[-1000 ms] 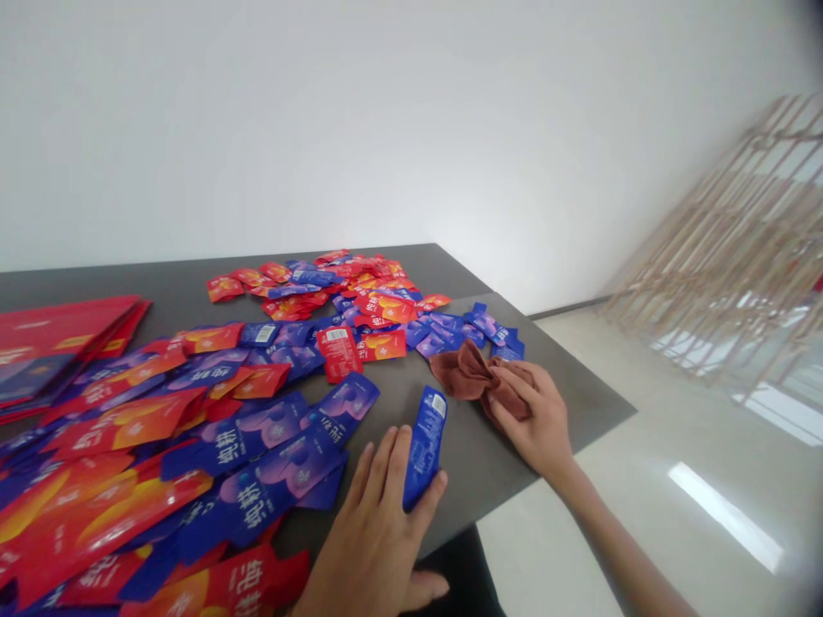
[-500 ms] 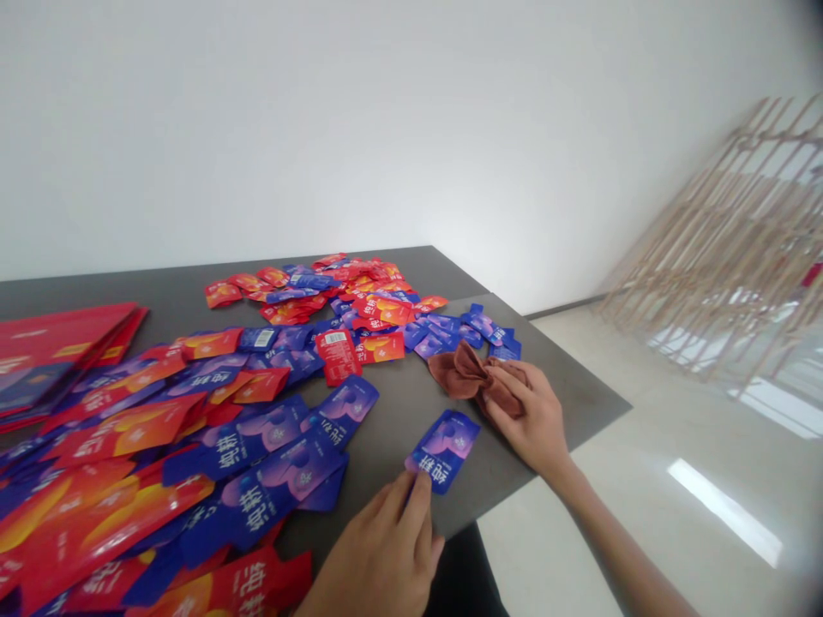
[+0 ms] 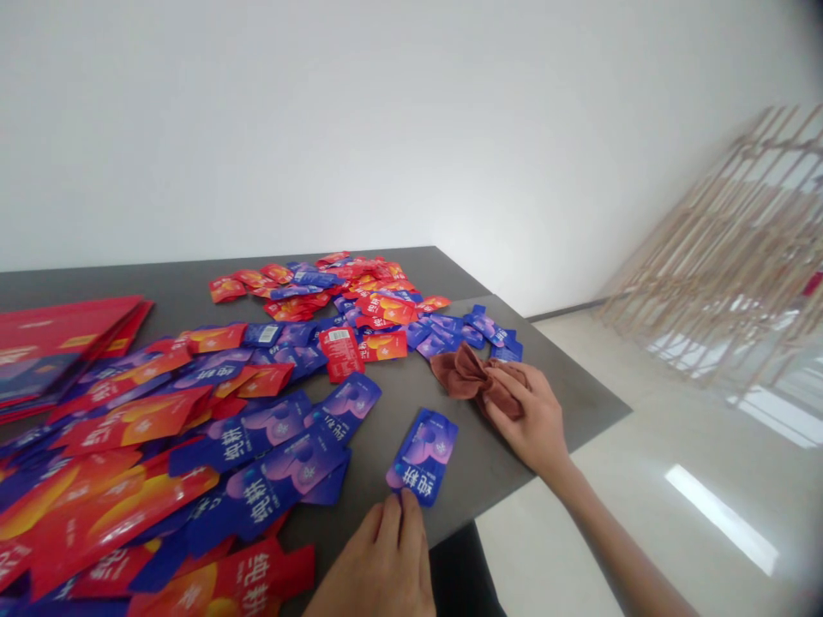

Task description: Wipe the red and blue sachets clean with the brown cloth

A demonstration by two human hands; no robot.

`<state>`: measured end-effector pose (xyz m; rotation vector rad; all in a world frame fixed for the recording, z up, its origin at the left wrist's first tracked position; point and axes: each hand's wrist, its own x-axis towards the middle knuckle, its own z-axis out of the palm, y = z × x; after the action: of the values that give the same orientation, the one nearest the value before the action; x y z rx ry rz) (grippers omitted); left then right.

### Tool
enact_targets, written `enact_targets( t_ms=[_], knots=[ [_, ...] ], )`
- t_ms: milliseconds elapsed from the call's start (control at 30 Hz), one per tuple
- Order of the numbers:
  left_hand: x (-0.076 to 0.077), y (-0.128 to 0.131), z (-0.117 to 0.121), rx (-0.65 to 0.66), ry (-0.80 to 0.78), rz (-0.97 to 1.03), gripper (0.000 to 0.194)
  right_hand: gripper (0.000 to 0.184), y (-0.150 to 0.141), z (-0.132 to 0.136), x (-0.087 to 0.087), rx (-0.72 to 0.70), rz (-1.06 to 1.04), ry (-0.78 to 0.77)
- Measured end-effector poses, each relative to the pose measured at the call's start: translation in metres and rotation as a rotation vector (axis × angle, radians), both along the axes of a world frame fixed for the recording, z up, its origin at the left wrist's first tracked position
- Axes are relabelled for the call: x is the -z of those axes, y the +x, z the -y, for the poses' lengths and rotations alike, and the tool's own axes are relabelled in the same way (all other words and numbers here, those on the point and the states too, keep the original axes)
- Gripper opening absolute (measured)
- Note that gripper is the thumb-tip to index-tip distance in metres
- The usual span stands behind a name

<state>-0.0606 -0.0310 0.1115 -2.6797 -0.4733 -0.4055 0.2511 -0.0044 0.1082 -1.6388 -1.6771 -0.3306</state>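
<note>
My left hand (image 3: 379, 557) sits at the near edge of the grey table (image 3: 566, 403), its fingertips on the lower end of a blue sachet (image 3: 423, 456). That sachet lies flat and apart from the heaps, printed side up. My right hand (image 3: 524, 411) rests on the table and pinches a crumpled brown cloth (image 3: 464, 377). Just beyond the cloth lies a cluster of small blue sachets (image 3: 443, 336). Red and blue sachets (image 3: 270, 454) cover the table's left side, and a red sachet with a barcode label (image 3: 340, 353) lies among them.
A stack of large red packets (image 3: 64, 343) lies at the far left. Small red sachets (image 3: 309, 287) form a heap towards the back. Past the table's right edge is a shiny tiled floor, with a wooden lattice (image 3: 720, 257) leaning by the white wall.
The blue sachet has gone from tilted up in my left hand to lying flat, turned on the table. My left hand has drawn back towards me. My right hand and the cloth barely moved.
</note>
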Motion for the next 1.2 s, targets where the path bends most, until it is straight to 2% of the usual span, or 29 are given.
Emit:
enact_targets(
  t_ms=[133,233,400,567,733,867,1000,1100,1200],
  knots=[
    [0.023,-0.004,0.014,-0.051,0.071,0.124,0.037,0.037,0.002,0.0,0.001,-0.001,0.013,0.003],
    [0.031,-0.005,0.022,-0.088,0.137,0.192,0.039,0.037,0.002,0.0,0.001,-0.008,0.021,0.008],
    [0.026,-0.004,0.02,-0.058,0.19,0.138,0.022,0.035,0.001,0.001,0.0,-0.001,0.04,0.015],
    [0.015,-0.004,0.015,0.012,0.186,0.054,0.026,0.035,0.001,0.001,0.0,-0.002,0.042,0.003],
    [0.021,0.0,0.018,0.004,0.284,0.036,0.023,0.033,-0.004,0.002,-0.003,0.002,0.003,0.024],
    [0.03,0.004,0.022,-0.075,0.409,0.085,0.019,0.032,-0.013,0.008,-0.018,0.052,-0.077,0.061],
    [0.031,0.008,0.021,-0.075,0.446,0.102,0.018,0.034,-0.027,0.019,-0.043,0.038,-0.085,0.119],
    [0.033,0.009,0.019,-0.064,0.458,0.133,0.015,0.037,-0.046,0.03,-0.058,-0.046,-0.011,0.105],
    [0.037,0.01,0.018,-0.049,0.455,0.172,0.016,0.043,-0.069,0.044,-0.063,-0.188,0.067,0.023]
  ],
)
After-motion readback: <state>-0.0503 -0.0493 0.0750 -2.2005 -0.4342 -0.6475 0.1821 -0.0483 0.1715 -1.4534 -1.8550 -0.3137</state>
